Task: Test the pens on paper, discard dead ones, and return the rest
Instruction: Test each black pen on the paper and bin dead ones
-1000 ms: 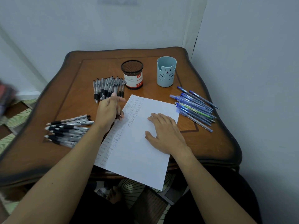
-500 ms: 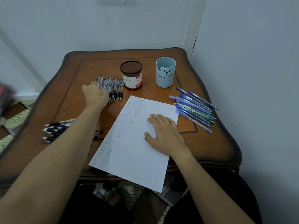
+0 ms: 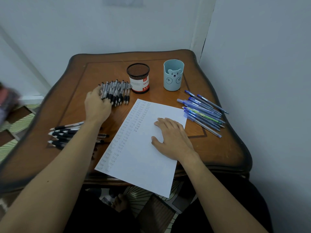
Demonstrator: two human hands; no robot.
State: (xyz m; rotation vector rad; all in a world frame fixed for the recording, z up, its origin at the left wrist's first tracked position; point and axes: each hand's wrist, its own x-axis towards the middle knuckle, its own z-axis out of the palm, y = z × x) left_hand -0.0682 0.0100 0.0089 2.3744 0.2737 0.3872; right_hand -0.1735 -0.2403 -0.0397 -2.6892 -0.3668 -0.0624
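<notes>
Left hand: the left hand [image 3: 98, 106] is reaching to the left end of the far row of black pens [image 3: 117, 93], its fingers bending down onto the barrels and touching them; whether it is pinching one cannot be told.
Right hand: the right hand [image 3: 171, 137] is lying flat and relaxed on the paper [image 3: 143, 158], fingers spread, pressing the sheet down.
Paper: it is lying at a slant on the table [image 3: 70, 91], handwriting running down its left side, its near corner hanging out past the table's near edge.
Near pile of black pens: the near pile [image 3: 64, 133] is lying under the left forearm, its tips pointing toward the table's left edge.
Blue pens: the blue pens [image 3: 202, 111] are fanning out just beside the paper's right edge and reaching close to the table's right rim.
Holders: the mesh holder [image 3: 138, 78] is standing upright just beside the far row; the bear cup [image 3: 173, 74] is standing upright near it, apart from it.
Open room: bare wood is showing left of the left hand, behind both holders, and between the far row and the paper's top corner.
Walls: walls are closing in behind the table and along its right side.
</notes>
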